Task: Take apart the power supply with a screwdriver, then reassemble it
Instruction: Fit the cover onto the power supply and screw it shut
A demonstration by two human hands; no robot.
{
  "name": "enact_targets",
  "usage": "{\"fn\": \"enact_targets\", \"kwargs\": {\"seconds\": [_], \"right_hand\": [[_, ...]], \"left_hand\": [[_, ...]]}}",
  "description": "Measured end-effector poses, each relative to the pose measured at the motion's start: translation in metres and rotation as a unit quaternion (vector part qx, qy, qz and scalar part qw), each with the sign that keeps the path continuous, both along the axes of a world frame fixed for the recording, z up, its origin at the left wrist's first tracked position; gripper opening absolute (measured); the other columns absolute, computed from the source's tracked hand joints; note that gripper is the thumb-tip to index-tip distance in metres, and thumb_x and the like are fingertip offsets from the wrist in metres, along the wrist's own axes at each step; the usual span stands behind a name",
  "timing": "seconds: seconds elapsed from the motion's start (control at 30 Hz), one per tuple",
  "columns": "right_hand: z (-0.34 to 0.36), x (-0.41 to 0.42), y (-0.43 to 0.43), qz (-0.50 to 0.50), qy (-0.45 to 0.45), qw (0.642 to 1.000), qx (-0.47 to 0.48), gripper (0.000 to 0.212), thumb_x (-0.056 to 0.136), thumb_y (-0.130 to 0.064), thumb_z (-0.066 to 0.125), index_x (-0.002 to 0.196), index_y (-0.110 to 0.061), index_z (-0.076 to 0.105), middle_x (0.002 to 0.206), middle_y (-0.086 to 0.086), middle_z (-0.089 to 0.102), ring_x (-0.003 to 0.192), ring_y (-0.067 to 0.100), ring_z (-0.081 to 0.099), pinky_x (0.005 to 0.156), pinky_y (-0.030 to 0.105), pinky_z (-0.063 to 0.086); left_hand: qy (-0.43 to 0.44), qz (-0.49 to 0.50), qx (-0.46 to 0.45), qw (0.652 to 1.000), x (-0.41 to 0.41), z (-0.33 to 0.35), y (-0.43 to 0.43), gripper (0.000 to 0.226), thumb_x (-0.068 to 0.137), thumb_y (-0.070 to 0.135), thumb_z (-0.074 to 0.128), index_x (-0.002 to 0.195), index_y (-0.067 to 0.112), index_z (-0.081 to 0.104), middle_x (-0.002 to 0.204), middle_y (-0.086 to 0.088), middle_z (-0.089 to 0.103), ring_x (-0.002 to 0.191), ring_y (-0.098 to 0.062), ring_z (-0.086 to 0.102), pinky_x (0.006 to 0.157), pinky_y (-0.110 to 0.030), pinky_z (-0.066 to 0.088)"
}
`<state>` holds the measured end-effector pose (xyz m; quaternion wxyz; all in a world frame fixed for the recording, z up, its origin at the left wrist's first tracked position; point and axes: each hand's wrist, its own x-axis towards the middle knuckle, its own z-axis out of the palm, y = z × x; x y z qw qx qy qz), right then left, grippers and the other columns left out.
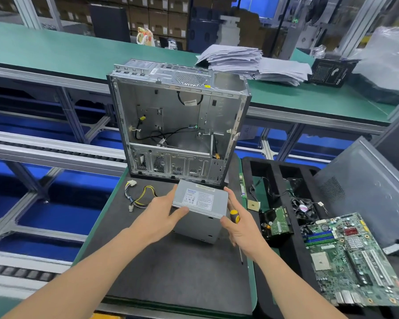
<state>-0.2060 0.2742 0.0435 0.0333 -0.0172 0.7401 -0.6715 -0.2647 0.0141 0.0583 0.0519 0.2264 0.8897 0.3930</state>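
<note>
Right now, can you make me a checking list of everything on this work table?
Surface: dark grey mat.
Job's things: power supply between both hands; screwdriver.
Clutter: motherboard, fan, hard drive at right.
Grippers: left hand holds power supply; right hand holds screwdriver.
Cables: loose bundle on mat; more inside open computer case.
Surroundings: paper stack, conveyor rails.

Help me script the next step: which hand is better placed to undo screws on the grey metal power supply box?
Likely right: the right hand holds the yellow-handled screwdriver beside the grey metal power supply box, while the left hand grips the box's other side, steadying it.
</note>
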Motion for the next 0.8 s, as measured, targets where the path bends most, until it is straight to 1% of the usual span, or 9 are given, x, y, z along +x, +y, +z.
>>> {"fn": "enact_targets", "kwargs": {"seconds": [0.1,0.17,0.27,0.33,0.43,0.53,0.63,0.73,0.8], "right_hand": [[0.000,-0.002,-0.007,0.004,-0.011,0.998,-0.064,0.094,0.079,-0.058,0.085,0.157,-0.055,0.034,0.158,-0.021,0.048,0.059,0.021,0.038,0.041,0.026,0.037],[-0.001,-0.006,-0.008,0.000,-0.015,0.993,-0.116,0.104,0.071,-0.065,0.086,0.159,-0.045,0.036,0.159,-0.016,0.048,0.062,0.027,0.035,0.042,0.025,0.035],[-0.002,-0.008,0.000,-0.001,-0.020,0.991,-0.136,0.087,0.086,-0.041,0.085,0.159,-0.037,0.039,0.158,-0.007,0.051,0.052,0.013,0.038,0.044,0.024,0.034],[-0.004,-0.007,0.006,-0.004,-0.033,0.989,-0.142,0.077,0.090,-0.023,0.079,0.156,-0.035,0.041,0.155,-0.005,0.055,0.050,0.013,0.034,0.045,0.024,0.035],[0.003,-0.008,0.003,-0.040,-0.062,0.984,-0.161,0.061,0.092,-0.015,0.078,0.144,-0.034,0.053,0.139,0.001,0.067,0.048,0.012,0.037,0.042,0.024,0.036],[0.009,-0.011,-0.004,-0.084,-0.087,0.981,-0.149,0.047,0.096,-0.015,0.076,0.132,-0.039,0.060,0.124,0.006,0.074,0.059,0.016,0.053,0.039,0.024,0.032],[0.011,-0.012,-0.005,-0.085,-0.084,0.984,-0.131,0.047,0.098,-0.016,0.074,0.133,-0.043,0.061,0.118,0.004,0.076,0.065,0.019,0.056,0.039,0.024,0.033],[0.011,-0.010,-0.003,-0.067,-0.080,0.985,-0.137,0.048,0.098,-0.013,0.071,0.138,-0.037,0.058,0.124,0.005,0.075,0.062,0.013,0.059,0.038,0.024,0.037],[0.010,-0.010,-0.004,-0.063,-0.074,0.984,-0.150,0.050,0.095,-0.012,0.073,0.138,-0.033,0.058,0.126,0.006,0.074,0.055,0.009,0.057,0.036,0.023,0.037]], "left_hand": [[-0.006,0.028,0.008,1.000,-0.001,0.001,0.000,0.052,0.103,0.034,0.060,0.153,0.034,0.046,0.102,0.042,0.061,0.067,-0.004,0.057,0.071,-0.003,0.038],[-0.018,0.034,0.013,0.999,-0.001,0.001,0.001,0.050,0.103,0.034,0.060,0.152,0.030,0.049,0.092,0.045,0.058,0.073,0.001,0.059,0.071,-0.001,0.038],[-0.042,0.025,0.007,0.999,0.001,0.002,0.009,0.058,0.106,0.045,0.050,0.160,0.035,0.032,0.073,0.020,0.063,0.058,-0.004,0.051,0.061,-0.010,0.039],[-0.087,0.041,0.031,0.995,0.002,0.001,0.013,0.057,0.108,0.054,0.036,0.162,0.042,0.023,0.075,0.004,0.064,0.058,-0.003,0.047,0.060,-0.016,0.037],[-0.114,0.067,0.075,0.988,0.003,0.007,0.014,0.037,0.111,0.045,0.031,0.142,0.059,0.044,0.104,0.001,0.072,0.089,-0.019,0.062,0.083,-0.030,0.046],[-0.151,0.084,0.088,0.981,0.002,0.015,0.017,0.035,0.108,0.036,0.038,0.123,0.043,0.069,0.107,0.009,0.076,0.105,-0.027,0.063,0.094,-0.043,0.052],[-0.249,0.123,0.168,0.946,0.000,0.021,0.018,0.028,0.101,0.027,0.053,0.113,0.037,0.077,0.100,0.010,0.077,0.100,-0.027,0.064,0.084,-0.049,0.059],[-0.371,0.113,0.272,0.881,-0.004,0.022,0.018,0.031,0.100,0.017,0.061,0.124,0.032,0.073,0.113,0.005,0.079,0.095,-0.019,0.071,0.087,-0.042,0.060],[-0.402,0.123,0.307,0.854,-0.007,0.022,0.017,0.035,0.099,0.014,0.063,0.129,0.031,0.068,0.112,0.003,0.079,0.084,-0.018,0.069,0.085,-0.039,0.059]]}}
